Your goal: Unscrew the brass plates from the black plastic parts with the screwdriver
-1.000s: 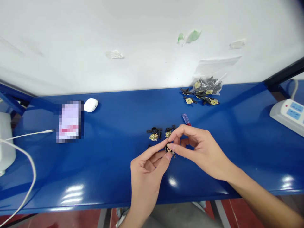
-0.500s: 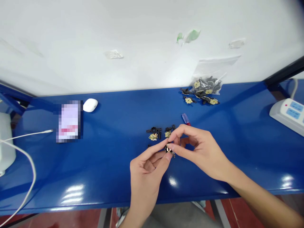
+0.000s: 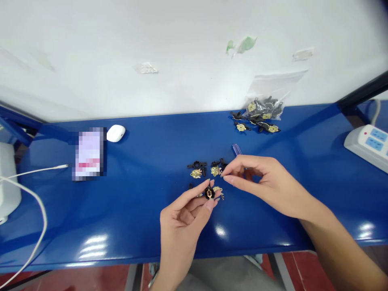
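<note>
Between the thumb and fingers of my left hand point(image 3: 188, 214) is a small round black plastic part point(image 3: 209, 193) with brass-coloured metal in its middle. My right hand point(image 3: 257, 178) is closed in a pinch just up and right of it, apart from the part; what its fingertips hold, if anything, is too small to make out. Close by the right fingertips lies a brass-coloured plate point(image 3: 215, 171). Another brass plate point(image 3: 196, 173) and a black part with side arms point(image 3: 197, 165) lie farther left. More small pieces are partly hidden behind my left fingers.
A screwdriver with a clear handle point(image 3: 237, 149) lies beyond my right hand, partly covered. Farther back are loose black-and-brass assemblies point(image 3: 257, 123) and a clear bag point(image 3: 266, 107) of similar ones. A phone point(image 3: 88, 155), white earbud case point(image 3: 115, 133) and power strip point(image 3: 370, 145) sit around.
My right hand has drawn away from the black part, up and to the right. My left hand has shifted slightly left and down, still holding the part.
</note>
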